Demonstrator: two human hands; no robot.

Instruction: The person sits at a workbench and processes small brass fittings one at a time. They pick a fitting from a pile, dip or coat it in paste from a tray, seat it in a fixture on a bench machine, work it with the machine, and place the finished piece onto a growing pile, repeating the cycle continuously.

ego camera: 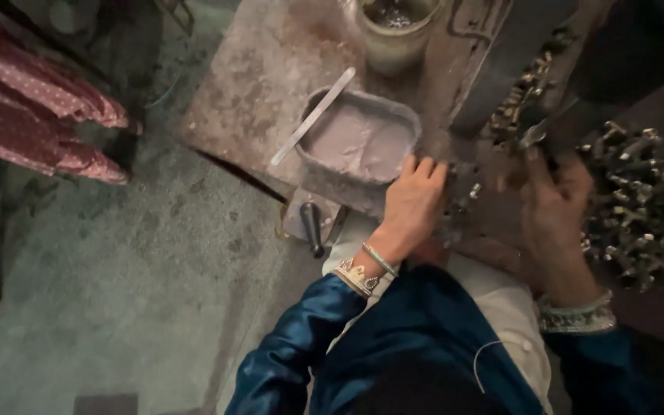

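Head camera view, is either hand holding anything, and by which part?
It cannot be told for sure. The left hand rests fingers-down beside the grey tray, gripping nothing visible. The right hand reaches among small metal pieces; its fingertips are too blurred to tell.

Stained workbench (255,92) carries tray (324,173), jar (393,46), bolts (639,200).

Left hand (415,201) rests fingers-down on the bench (263,84), against the near right corner of a grey tub (359,142) of pale paste. A flat metal strip (313,115) leans on the tub's left rim. Right hand (551,207) touches a heap of small metal pieces (643,207), possibly fasteners. A jar (397,31) stands at the far edge.
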